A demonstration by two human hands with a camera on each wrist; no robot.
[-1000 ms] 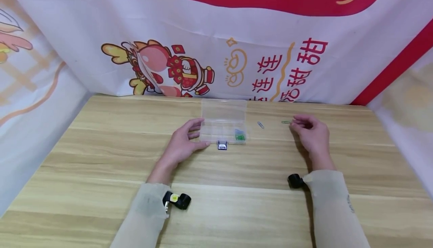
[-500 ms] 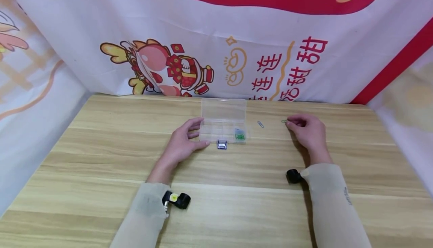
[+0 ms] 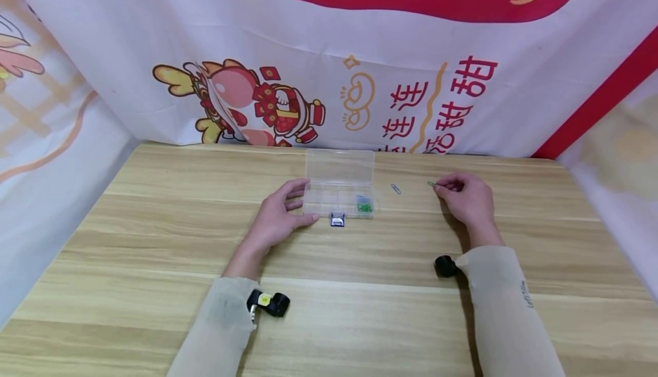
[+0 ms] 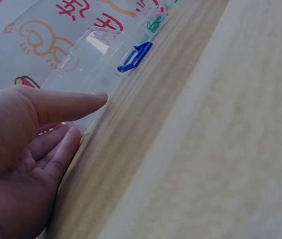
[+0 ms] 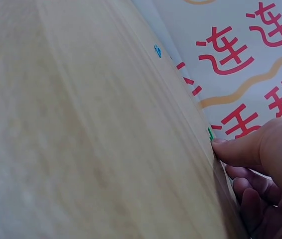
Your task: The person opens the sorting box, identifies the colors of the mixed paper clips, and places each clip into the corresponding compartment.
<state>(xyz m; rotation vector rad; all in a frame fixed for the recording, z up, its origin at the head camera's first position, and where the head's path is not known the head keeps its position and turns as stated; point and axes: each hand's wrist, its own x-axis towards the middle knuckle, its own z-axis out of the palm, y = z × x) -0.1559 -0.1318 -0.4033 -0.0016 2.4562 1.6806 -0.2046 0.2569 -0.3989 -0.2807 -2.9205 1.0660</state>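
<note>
A clear plastic compartment box stands on the wooden table with its lid raised at the back. My left hand holds the box at its left end, thumb along the front edge and fingers at the far side. Green paper clips lie in the right compartment, with some blue behind them. A blue latch hangs at the box's front. To the right, my right hand pinches a green paper clip between thumb and index finger, one end sticking out leftward.
A blue paper clip lies on the table between the box and my right hand. Behind the table's back edge hangs a printed white and red cloth. Each sleeve carries a black wrist camera.
My right hand has shifted slightly left onto the green paper clip, which now tilts in its fingertips. The left hand and the box have stayed in place.
</note>
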